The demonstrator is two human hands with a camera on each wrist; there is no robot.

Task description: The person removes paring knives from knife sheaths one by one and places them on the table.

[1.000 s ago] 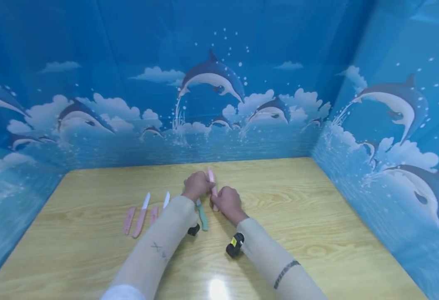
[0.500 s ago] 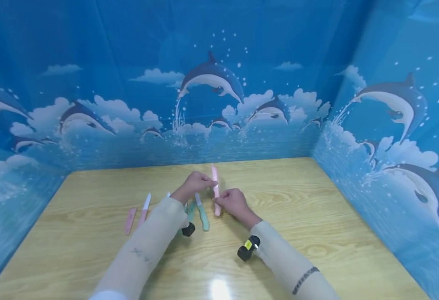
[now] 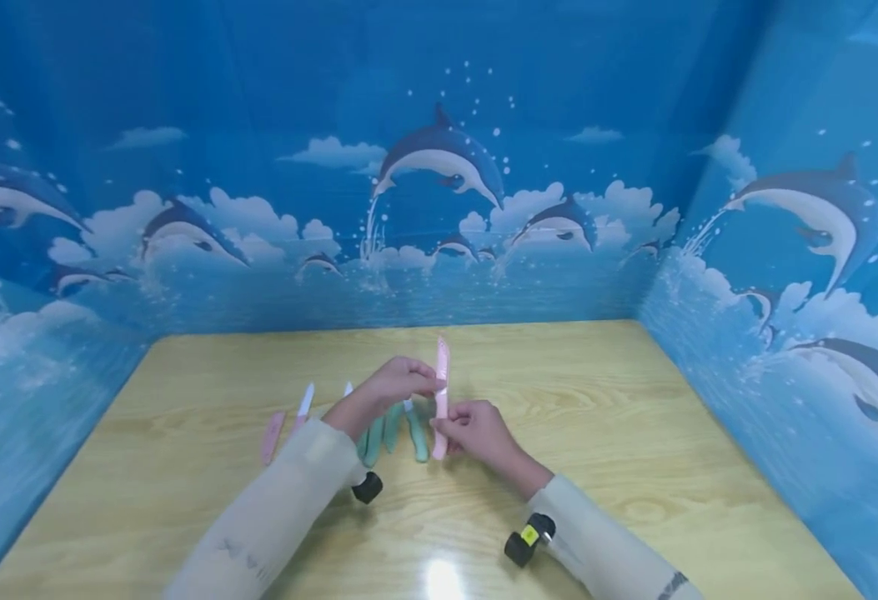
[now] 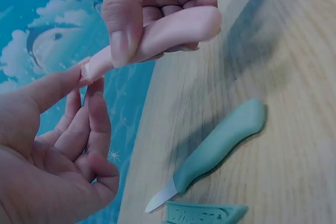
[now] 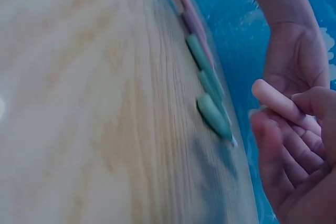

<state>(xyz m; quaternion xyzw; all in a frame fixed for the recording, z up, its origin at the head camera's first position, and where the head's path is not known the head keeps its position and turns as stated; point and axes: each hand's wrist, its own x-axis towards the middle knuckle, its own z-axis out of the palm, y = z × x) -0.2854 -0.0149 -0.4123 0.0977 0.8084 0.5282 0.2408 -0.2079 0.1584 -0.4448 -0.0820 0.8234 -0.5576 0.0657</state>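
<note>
A pink paring knife [image 3: 440, 408] is held between both hands above the table, its pink-covered blade end pointing away from me. My left hand [image 3: 401, 379] pinches that covered part near the handle, seen closely in the left wrist view, where a pale sliver shows by the fingertips. My right hand [image 3: 479, 429] grips the pink handle [image 4: 181, 27] between thumb and curled fingers. Just left of it on the table lies a green-handled knife [image 4: 223, 140] with its pale blade bare, and beside that a green sheath [image 4: 205, 213].
Farther left lie more green pieces [image 3: 373, 442], partly behind the left arm, then a pink-handled knife [image 3: 304, 407] with bare white blade and a pink sheath [image 3: 273, 437]. A dolphin-printed curtain [image 3: 439, 283] borders the wooden table [image 3: 596, 467] behind and at the sides.
Both hands have drawn the pink knife back toward me and raised it into plainer view. My right hand and forearm have shifted right, and the left forearm uncovers more green pieces.
</note>
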